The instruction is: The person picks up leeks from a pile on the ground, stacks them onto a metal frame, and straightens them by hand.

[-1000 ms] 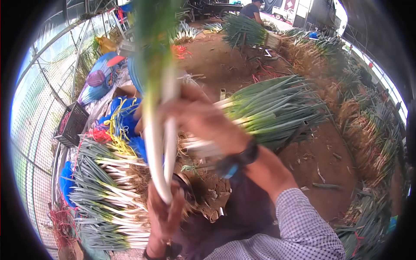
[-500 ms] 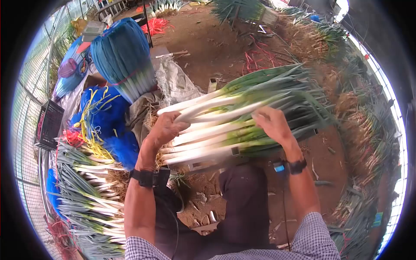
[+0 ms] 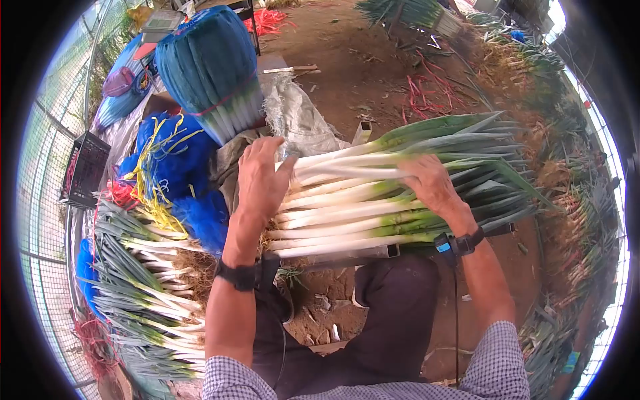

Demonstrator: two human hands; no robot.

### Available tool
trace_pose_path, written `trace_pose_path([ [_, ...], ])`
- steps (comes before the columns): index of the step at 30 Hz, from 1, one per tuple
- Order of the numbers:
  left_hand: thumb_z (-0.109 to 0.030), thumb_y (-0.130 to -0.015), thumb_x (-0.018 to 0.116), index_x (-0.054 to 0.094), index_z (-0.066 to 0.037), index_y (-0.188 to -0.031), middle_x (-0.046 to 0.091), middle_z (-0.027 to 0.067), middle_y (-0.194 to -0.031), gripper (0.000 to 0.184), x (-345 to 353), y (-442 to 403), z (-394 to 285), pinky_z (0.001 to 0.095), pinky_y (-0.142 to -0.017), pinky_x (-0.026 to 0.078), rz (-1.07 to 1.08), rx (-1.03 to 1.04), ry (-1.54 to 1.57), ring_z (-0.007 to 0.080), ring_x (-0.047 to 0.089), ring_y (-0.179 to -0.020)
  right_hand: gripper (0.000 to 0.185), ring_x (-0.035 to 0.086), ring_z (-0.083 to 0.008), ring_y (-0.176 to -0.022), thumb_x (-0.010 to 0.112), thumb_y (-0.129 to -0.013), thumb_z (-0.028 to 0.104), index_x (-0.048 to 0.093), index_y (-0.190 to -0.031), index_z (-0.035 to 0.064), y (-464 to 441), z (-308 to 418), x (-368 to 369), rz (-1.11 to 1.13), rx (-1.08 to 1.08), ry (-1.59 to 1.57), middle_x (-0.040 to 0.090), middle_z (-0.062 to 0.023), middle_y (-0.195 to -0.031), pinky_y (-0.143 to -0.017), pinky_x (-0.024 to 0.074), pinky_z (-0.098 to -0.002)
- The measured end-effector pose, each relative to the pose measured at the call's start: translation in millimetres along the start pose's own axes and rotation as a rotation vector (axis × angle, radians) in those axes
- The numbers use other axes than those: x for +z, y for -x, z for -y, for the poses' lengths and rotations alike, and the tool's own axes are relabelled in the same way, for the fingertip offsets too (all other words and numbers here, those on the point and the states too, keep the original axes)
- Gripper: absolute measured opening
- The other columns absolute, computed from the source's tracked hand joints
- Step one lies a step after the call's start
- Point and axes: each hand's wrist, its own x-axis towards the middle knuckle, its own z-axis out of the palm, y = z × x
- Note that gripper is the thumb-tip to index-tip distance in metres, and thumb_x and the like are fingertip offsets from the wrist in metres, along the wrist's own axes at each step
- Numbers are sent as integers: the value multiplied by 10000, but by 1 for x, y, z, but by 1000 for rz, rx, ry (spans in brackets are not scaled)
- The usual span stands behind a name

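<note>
leeks [image 3: 347, 210], one pile: laid side by side across a metal frame [image 3: 393, 251], white ends at its left edge, green tops at its right. long axis runs left to right, from the left hand toward the right and past it.

left hand [image 3: 261, 175]: at the frame's left edge, just beside the white ends; fingers loosely spread, thumb apart, nothing seen in hold. contact with the ends: unclear.

right hand [image 3: 432, 183]: over the pile, nearer of the two to its middle, at the right end of the top stalk's white part; fingers curled and blurred, whether gripping or only resting i cannot tell.

second pile [image 3: 143, 283]: left of the frame, roots facing it.

blue-wrapped bundle [image 3: 207, 67]: one, upright, beyond the frame's far left corner.

blue netting [image 3: 170, 160]: one heap, yellow ties [image 3: 157, 200] over it.

crate [image 3: 87, 167]: one, black, far left.
</note>
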Motion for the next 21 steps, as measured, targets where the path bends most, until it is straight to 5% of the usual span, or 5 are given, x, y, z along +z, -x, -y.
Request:
trace_pose_path([
  [5,-4,-849,589,626,-27,-854,611,164,-794,45,18,65,-44,456,-772,496,458,130,258,380,609,-778,256,611,-337,-960,752,-802,67,679,-1046,50,-10,-17,-21,10,16,-49,670,-114,-948,-908,469,-430],
  [6,-33,-871,601,649,-30,-906,630,170,-904,60,28,80,-49,464,-804,491,563,118,235,378,605,-891,256,611,-338,-960,751,-808,71,679,-1053,44,-13,-18,-24,12,0,-54,671,-117,-951,-903,473,-428],
  [8,-69,-847,599,632,-21,-903,630,171,-1009,81,42,80,-71,485,-871,461,257,81,78,361,585,-990,258,612,-340,-959,750,-821,78,679,-1065,32,-14,-19,-35,18,-17,-61,672,-122,-958,-893,480,-425],
  [11,-76,-843,600,620,-22,-980,599,181,-1104,148,77,93,-51,497,-960,412,317,-99,62,373,536,-1099,260,610,-344,-950,743,-841,96,684,-1083,20,-17,-7,-54,56,116,-205,669,-127,-964,-869,489,-423],
  [21,-71,-794,596,575,-36,-1067,561,149,-1125,276,77,135,-68,481,-982,388,339,-98,-34,338,519,-1084,267,629,-366,-988,656,-918,175,691,-1101,-16,-52,2,-31,351,14,-219,679,-185,-1052,-879,499,-444],
])
